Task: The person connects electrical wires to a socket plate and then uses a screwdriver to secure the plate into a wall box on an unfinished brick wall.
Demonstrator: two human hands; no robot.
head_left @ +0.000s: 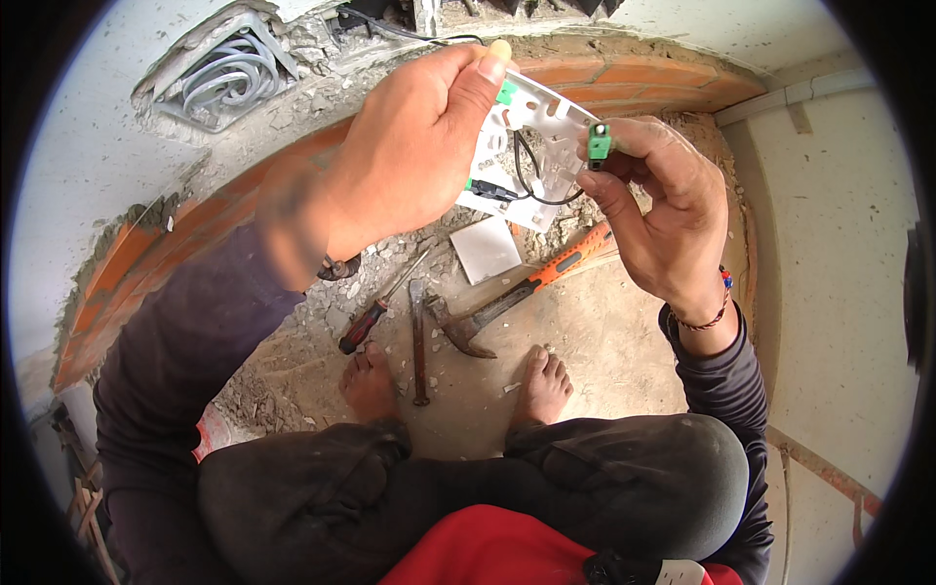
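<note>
My left hand (pixel 414 146) is closed on the left edge of a white plastic fiber-optic wall box (pixel 546 104), its thumb along the top edge. The box is open, showing clips and slots inside. A thin black cable (pixel 527 161) loops within it, and a black connector (pixel 494 191) with a green end sits near its lower left, partly behind my hand. To the right, my right hand (pixel 668 200) pinches a green fiber connector (pixel 598 143) between thumb and fingers, close to the box's right edge. The black cable runs toward those fingers.
Below lie a white square plate (pixel 486 250), an orange-handled claw hammer (pixel 502 304), a metal chisel (pixel 418 341) and a screwdriver (pixel 375 314), among rubble. A wall recess at upper left holds coiled grey conduit (pixel 231 80). Exposed brick (pixel 585 76) runs along the broken wall base.
</note>
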